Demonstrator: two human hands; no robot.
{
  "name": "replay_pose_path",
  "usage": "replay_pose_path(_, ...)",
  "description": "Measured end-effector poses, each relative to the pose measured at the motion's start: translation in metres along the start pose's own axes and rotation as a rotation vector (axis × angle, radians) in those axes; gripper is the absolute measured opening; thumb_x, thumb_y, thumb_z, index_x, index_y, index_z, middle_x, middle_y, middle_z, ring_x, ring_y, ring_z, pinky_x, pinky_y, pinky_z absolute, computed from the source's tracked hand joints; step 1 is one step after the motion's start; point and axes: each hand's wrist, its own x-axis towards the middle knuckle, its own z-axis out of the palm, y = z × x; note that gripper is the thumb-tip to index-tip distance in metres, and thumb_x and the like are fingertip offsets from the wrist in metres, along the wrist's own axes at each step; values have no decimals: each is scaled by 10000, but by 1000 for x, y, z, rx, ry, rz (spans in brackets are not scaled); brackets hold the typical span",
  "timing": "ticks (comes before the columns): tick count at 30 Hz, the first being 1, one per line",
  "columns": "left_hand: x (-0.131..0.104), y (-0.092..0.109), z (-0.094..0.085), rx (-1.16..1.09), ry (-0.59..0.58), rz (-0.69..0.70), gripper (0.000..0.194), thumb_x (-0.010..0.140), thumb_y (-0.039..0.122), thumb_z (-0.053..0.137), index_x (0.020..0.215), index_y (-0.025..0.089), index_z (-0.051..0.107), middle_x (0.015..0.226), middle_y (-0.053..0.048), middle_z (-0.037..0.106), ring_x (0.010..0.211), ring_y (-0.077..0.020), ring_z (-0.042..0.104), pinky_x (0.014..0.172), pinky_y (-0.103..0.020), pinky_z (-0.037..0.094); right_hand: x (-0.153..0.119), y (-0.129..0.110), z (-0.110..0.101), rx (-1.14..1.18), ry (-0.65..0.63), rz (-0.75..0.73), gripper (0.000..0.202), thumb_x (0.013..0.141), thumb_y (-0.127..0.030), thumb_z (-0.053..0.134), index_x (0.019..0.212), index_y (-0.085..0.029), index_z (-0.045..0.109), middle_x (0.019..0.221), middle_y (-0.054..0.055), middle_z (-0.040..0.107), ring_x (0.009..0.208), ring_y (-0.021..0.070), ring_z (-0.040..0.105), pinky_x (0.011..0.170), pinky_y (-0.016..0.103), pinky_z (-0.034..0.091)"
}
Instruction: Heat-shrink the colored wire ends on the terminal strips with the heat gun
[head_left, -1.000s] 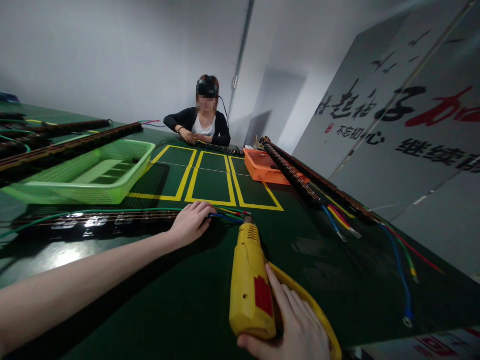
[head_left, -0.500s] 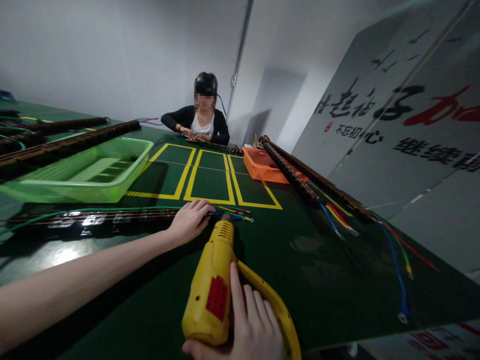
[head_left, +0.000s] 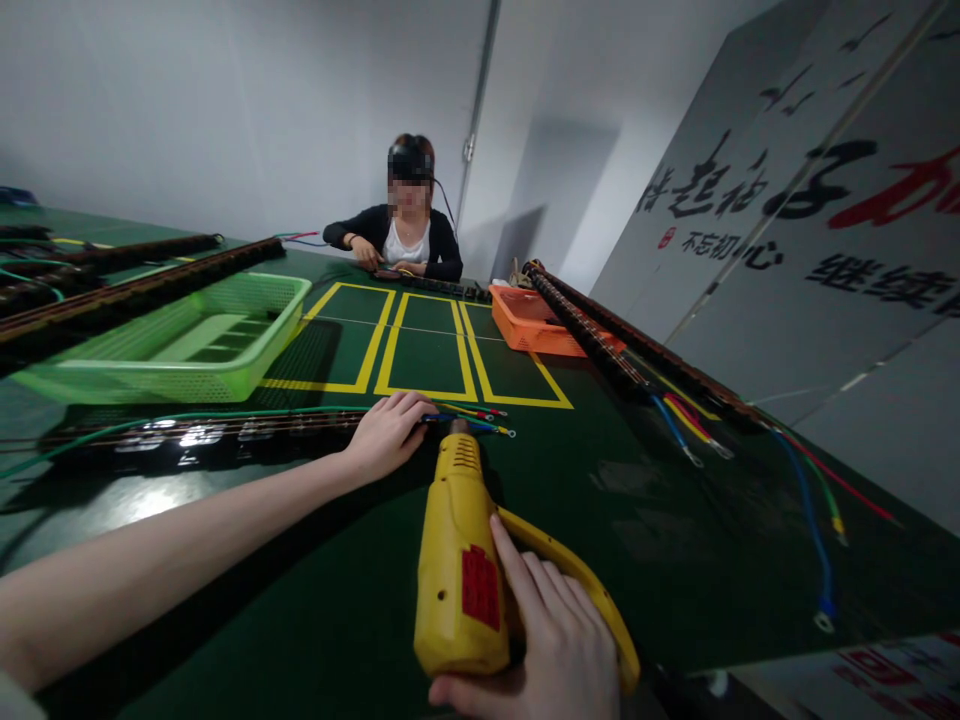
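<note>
My left hand [head_left: 391, 436] is closed around the cable end of a long dark wire harness [head_left: 255, 430] lying across the green table. Colored wires with ring terminals [head_left: 491, 420] stick out to the right of its fingers. In my right hand [head_left: 559, 625] is a yellow heat gun [head_left: 461, 560] with a red label, gripped by its handle. The gun's nozzle [head_left: 459, 427] points away from me and sits right by the wires, just right of my left hand. Whether nozzle and wires touch is not clear.
A green basket [head_left: 180, 382] stands at the left, with more harnesses [head_left: 150, 280] behind and over it. At the right, an orange basket [head_left: 536, 335] has long harnesses [head_left: 592, 340] across it. Yellow tape [head_left: 427, 393] marks the table [head_left: 675, 560]. A person [head_left: 405, 220] sits opposite.
The heat gun and my right hand have shifted right in the view, and the gun points more nearly straight ahead. One hand of the person opposite has moved left. The view has shifted slightly.
</note>
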Motion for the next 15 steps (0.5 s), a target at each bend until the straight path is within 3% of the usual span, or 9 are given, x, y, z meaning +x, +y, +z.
replay_pose_path(8,0,-2,3,11,7,6,229,872,211,422,1084,217,509,1156,-41,556,1075,-214,487,875,-361,421,-9,27,5,4,-26,142,1120,538,-874,464,1430,-230,253,1154,67,625,964,287,609,781,395,462)
replay_pose_path(15,0,-1,2,24,15,11,224,874,215,423,1079,221,513,1142,-37,562,1066,-215,489,872,-358,425,-9,24,4,-13,-20,179,1106,565,-862,460,1441,-232,218,1116,85,634,939,301,607,771,417,459)
